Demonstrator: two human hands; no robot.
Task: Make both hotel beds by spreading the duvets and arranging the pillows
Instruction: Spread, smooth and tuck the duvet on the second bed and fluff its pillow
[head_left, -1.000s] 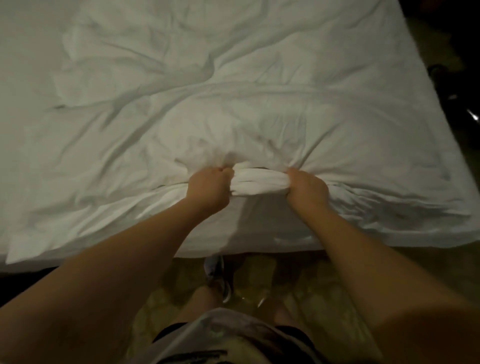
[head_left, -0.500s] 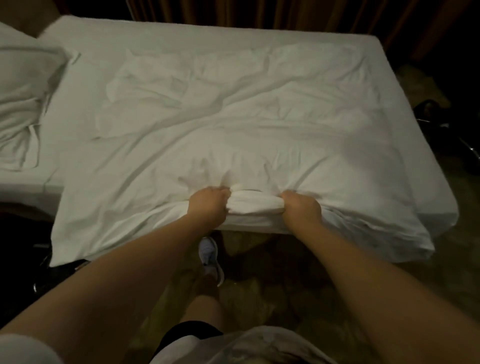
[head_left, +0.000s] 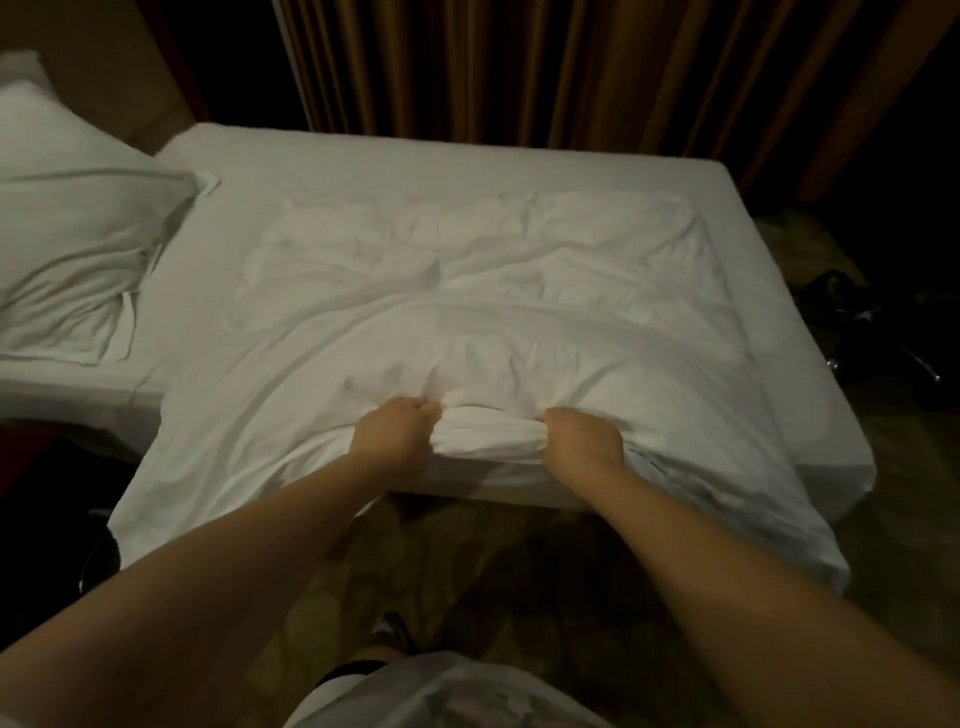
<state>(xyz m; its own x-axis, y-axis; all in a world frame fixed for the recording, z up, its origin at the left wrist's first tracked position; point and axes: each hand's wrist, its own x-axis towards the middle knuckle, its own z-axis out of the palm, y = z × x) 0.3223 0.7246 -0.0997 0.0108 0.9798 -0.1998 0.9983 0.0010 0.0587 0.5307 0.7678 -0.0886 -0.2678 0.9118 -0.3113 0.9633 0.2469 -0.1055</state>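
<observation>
Duvet: soft, light, bunches | both hands' fingers curled tight, left hand and right hand on its near hem | better grip: hem corners.

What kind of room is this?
Probably a hotel bedroom, or at least a bedroom: a bed with a rumpled white duvet, a pillow on the left, and long curtains behind.

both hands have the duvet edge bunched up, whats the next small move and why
Probably slide the left hand and right hand apart along the edge. The duvet is gathered into a tight roll between them and creased across the middle, while its near corners hang off the bed.
</observation>
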